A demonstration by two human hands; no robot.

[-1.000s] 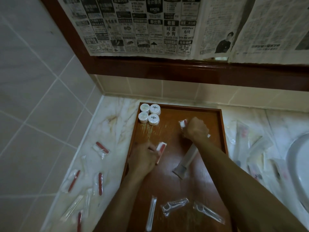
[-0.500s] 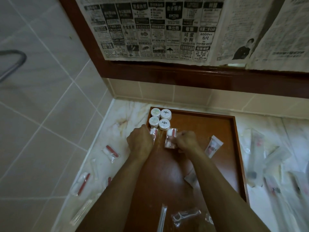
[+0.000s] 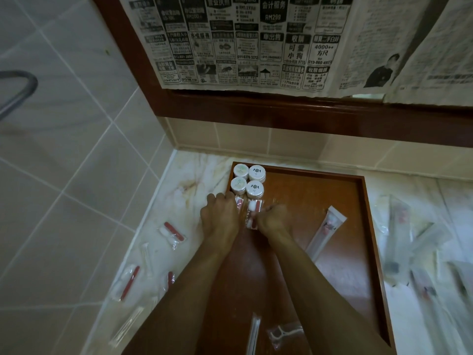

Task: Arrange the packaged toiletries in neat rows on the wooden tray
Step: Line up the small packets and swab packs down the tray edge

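Note:
A wooden tray (image 3: 369,226) lies on the marble counter. Several round white tubs (image 3: 247,181) stand in a block in its far left corner. Just in front of them lie two small clear packets with red and white contents, side by side. My left hand (image 3: 220,220) grips the left packet (image 3: 239,202), its fingers curled over it at the tray's left rim. My right hand (image 3: 275,222) pinches the near end of the right packet (image 3: 254,210). A long white packet (image 3: 326,233) lies slanted on the tray to the right.
A narrow clear packet (image 3: 254,331) and a floss-pick packet (image 3: 282,332) lie at the tray's near end. More red-and-white packets (image 3: 171,233) are scattered on the counter to the left. Several long clear packets (image 3: 409,242) lie to the right. A tiled wall borders the left.
Both hands carried a small packet each from mid-tray to the far left and set them down in front of the tubs. The right hand let go of the long white packet.

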